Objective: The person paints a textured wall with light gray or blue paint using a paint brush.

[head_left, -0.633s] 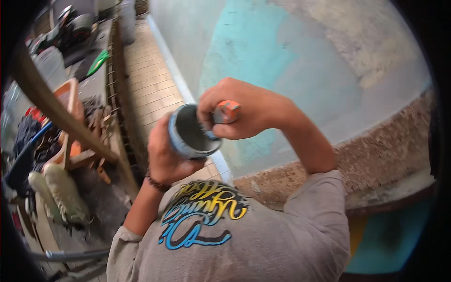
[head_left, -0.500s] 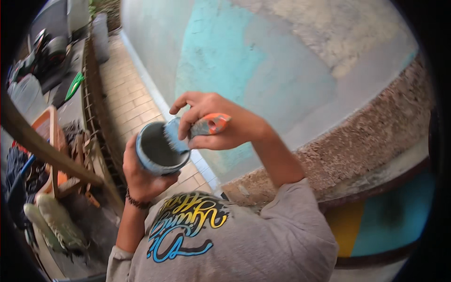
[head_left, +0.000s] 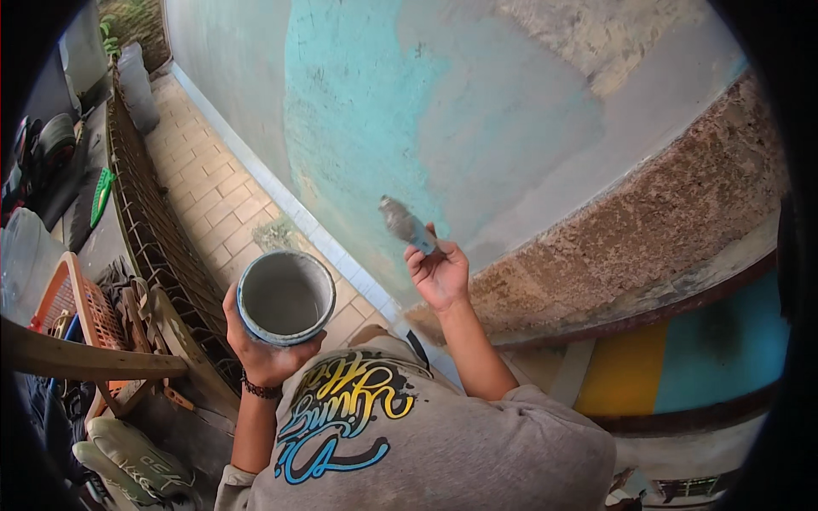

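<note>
My left hand (head_left: 266, 356) is wrapped round the side of a round pot (head_left: 277, 337) with a blue, paint-smeared rim. Wet grey paint or slurry coats the inside of the pot. To the right and farther forward, my right hand (head_left: 443, 277) grips a paintbrush (head_left: 420, 240) between thumb and fingers. The brush's bristles (head_left: 397, 218) are clotted with grey and point up and left, in front of the wall (head_left: 354, 111). That wall is turquoise in the middle, with smooth grey patches to its right. Whether the bristles touch it I cannot tell. My palm hides the brush handle.
Rough brown stone (head_left: 656, 238) borders the wall on the right. A tiled walkway (head_left: 209, 179) runs along its left foot. At left are a bamboo rack (head_left: 166, 230), a wooden bar (head_left: 102, 353), an orange basket (head_left: 85, 289), shoes (head_left: 132, 460) and a green-handled thing (head_left: 102, 196).
The paintbrush has come out of the pot. My right hand has turned over and moved right, so the bristles now point up toward the wall. My left hand still holds the pot.
</note>
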Tool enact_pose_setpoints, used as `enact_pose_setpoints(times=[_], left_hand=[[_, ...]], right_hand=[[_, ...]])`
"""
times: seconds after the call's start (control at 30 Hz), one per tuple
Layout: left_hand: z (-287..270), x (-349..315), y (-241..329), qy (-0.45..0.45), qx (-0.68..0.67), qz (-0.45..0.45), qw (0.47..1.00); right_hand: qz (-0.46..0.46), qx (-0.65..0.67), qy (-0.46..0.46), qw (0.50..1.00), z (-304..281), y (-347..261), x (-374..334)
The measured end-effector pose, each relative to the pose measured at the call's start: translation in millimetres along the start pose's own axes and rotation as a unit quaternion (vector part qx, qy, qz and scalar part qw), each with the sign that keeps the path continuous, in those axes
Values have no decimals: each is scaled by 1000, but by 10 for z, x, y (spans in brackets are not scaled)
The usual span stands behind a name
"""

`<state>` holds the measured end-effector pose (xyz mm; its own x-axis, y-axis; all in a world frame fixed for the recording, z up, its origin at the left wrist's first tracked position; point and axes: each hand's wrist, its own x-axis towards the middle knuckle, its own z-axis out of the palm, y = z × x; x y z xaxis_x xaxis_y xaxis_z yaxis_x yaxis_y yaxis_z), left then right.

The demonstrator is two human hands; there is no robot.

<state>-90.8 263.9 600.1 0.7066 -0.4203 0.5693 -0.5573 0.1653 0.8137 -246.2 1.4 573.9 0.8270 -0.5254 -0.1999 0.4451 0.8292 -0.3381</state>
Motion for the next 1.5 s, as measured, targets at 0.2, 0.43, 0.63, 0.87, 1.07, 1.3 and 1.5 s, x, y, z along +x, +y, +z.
enact_pose_setpoints(times=[0.2, 0.43, 0.63, 0.87, 1.07, 1.3, 1.5], left_hand=[[92, -16, -77, 5, -8, -37, 999], [146, 11, -178, 18, -7, -59, 998], [207, 82, -294, 50, 1, -56, 997], [410, 225, -600, 65, -80, -61, 993], [473, 395, -1095, 26, -94, -66, 993], [492, 468, -1562, 36, -138, -119, 983], [476, 561, -1770, 47, -108, -134, 984]], right_hand=[[-22, 18, 55, 998, -337, -197, 131], [36, -41, 155, 986, -644, -112, 390], [52, -57, 165, 983, -408, -304, 726], [-258, -551, 44, 792, 582, -901, 1183], [-577, -798, -148, 96, 1711, -1242, 1627], [-507, -859, -50, -50, 883, -939, 2210], [-367, -917, -144, 68, -805, -349, 2728]])
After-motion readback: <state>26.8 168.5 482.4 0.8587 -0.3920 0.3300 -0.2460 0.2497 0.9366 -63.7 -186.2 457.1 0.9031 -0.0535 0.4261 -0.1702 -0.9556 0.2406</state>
